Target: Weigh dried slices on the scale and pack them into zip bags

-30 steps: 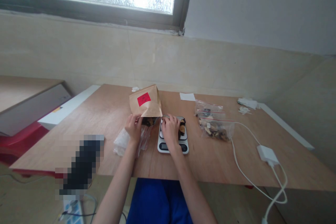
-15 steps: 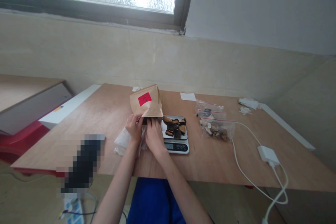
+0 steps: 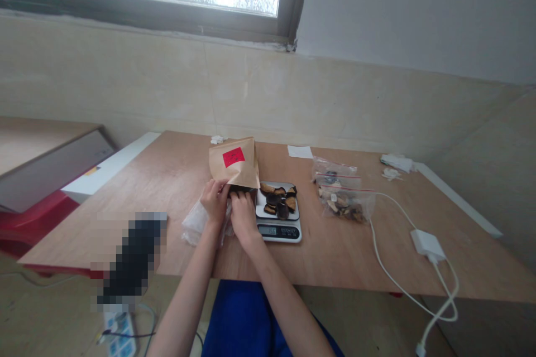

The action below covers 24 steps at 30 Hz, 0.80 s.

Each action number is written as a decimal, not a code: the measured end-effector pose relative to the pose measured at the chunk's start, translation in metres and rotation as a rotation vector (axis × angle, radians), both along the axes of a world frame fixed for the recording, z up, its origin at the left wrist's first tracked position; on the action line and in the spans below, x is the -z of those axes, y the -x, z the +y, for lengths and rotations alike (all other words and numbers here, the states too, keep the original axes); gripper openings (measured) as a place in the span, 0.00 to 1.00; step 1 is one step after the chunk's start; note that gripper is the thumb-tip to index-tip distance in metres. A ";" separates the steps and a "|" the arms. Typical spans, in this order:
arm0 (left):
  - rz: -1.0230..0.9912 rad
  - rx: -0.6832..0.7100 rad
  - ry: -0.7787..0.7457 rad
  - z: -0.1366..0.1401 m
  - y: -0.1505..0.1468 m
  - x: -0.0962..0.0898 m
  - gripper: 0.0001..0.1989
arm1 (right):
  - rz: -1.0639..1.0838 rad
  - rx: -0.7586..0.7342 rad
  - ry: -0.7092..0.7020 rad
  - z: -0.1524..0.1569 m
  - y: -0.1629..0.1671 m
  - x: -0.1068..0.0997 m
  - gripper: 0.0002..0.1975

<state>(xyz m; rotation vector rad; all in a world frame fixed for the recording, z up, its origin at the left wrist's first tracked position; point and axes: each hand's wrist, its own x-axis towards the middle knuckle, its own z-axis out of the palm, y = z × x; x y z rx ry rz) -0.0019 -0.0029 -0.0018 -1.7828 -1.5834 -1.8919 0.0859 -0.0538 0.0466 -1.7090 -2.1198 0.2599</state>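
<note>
A brown paper bag point(image 3: 233, 163) with a red label lies tipped on the table, its dark mouth toward me. My left hand point(image 3: 215, 196) pinches the near left edge of that mouth. The fingers of my right hand point(image 3: 243, 211) reach into the opening, so their tips and anything between them are hidden. Just to the right stands a white kitchen scale point(image 3: 260, 213) with a lit display. Several dark dried mushroom pieces point(image 3: 282, 209) rest on its plate. Clear plastic bags point(image 3: 195, 224) lie under and beside my left wrist.
Zip bags of dried mushroom pieces point(image 3: 345, 203) lie right of the scale. A white power adapter point(image 3: 427, 245) and its cable trail over the front edge. A white paper point(image 3: 300, 152) lies at the back. A pixelated dark object point(image 3: 136, 256) sits front left.
My right hand has shifted slightly left and its fingers sit a little lower at the bag's mouth. The bag has moved slightly right. The view has tilted a little.
</note>
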 end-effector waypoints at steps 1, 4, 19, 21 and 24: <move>0.002 -0.002 0.005 0.000 0.000 0.000 0.10 | 0.017 -0.003 0.000 0.000 -0.001 0.000 0.18; 0.010 -0.009 0.027 -0.001 0.000 -0.001 0.10 | 0.060 -0.007 -0.004 0.000 -0.001 0.001 0.19; 0.021 -0.045 -0.026 -0.002 0.000 -0.005 0.11 | 0.260 0.049 -0.103 0.007 0.004 0.000 0.20; 0.026 -0.060 -0.029 -0.002 0.000 -0.005 0.11 | 0.231 0.025 -0.053 0.016 0.009 0.001 0.20; 0.044 -0.083 -0.022 -0.001 0.001 -0.006 0.11 | 0.205 -0.030 0.041 0.033 0.015 0.001 0.18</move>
